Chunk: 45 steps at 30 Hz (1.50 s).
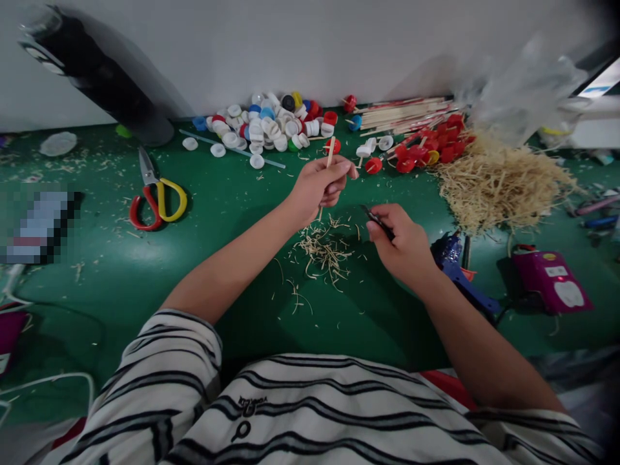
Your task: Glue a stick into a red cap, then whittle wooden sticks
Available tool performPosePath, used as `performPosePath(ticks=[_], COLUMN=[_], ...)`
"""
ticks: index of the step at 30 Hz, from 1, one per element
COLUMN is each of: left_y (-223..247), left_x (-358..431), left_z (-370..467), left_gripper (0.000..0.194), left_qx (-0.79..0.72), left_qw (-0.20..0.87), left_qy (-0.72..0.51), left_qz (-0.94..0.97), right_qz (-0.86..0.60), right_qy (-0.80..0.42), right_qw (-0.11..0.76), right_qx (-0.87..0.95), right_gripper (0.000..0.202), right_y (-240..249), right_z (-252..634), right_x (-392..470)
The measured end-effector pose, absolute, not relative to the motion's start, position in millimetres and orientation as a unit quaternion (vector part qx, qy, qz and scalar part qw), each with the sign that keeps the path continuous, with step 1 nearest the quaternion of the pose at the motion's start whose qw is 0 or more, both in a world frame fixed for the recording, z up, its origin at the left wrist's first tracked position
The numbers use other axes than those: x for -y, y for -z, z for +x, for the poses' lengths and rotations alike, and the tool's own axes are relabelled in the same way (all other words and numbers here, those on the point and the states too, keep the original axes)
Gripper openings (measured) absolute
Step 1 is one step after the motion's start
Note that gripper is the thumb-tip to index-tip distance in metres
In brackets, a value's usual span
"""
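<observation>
My left hand (322,184) is closed round a thin wooden stick (330,152), which stands nearly upright with its top and lower end showing. To the right, and apart from the stick, my right hand (400,242) grips a small dark craft knife (382,224) with its tip pointing toward the left hand. Below and between the hands lies a small heap of curled wood shavings (325,250) on the green tabletop (242,258). A red bottle cap (333,146) sits just behind the stick.
Bottle caps (261,126) are piled at the back, beside bundled sticks (402,116) and red capped sticks (421,152). A big shavings pile (504,181), blue glue gun (455,268) and purple power box (552,281) stand right. Scissors (157,194), a phone (39,226) and a black bottle (106,84) are left.
</observation>
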<state>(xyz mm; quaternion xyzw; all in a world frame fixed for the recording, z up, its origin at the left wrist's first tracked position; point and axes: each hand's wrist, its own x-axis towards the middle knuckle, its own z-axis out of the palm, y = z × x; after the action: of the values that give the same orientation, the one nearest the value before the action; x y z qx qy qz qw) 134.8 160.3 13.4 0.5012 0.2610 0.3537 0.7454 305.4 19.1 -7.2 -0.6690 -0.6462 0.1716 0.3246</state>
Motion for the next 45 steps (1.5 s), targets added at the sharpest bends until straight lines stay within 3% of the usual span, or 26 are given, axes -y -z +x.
performPosePath(ticks=[10, 21, 26, 31, 45], left_y=[-10, -9, -17, -24, -29], left_x=[-164, -165, -163, -162, -158], left_z=[133, 132, 128, 127, 129], left_gripper=[0.050, 0.020, 0.054, 0.067, 0.070], left_qx=[-0.226, -0.199, -0.222, -0.214, -0.184], left_qw=[0.761, 0.785, 0.789, 0.794, 0.769], left_qy=[-0.354, -0.349, -0.345, -0.354, -0.396], left_qz=[0.494, 0.472, 0.457, 0.447, 0.466], right_qz=[-0.673, -0.670, -0.659, -0.628, -0.636], right_qy=[-0.167, -0.167, -0.194, -0.217, -0.137], right_qw=[0.308, 0.307, 0.326, 0.338, 0.222], right_qx=[0.651, 0.655, 0.649, 0.667, 0.726], right_gripper=[0.024, 0.023, 0.023, 0.017, 0.027], right_y=[9, 9, 9, 15, 18], right_z=[306, 306, 306, 309, 307], right_x=[-19, -19, -18, -19, -23])
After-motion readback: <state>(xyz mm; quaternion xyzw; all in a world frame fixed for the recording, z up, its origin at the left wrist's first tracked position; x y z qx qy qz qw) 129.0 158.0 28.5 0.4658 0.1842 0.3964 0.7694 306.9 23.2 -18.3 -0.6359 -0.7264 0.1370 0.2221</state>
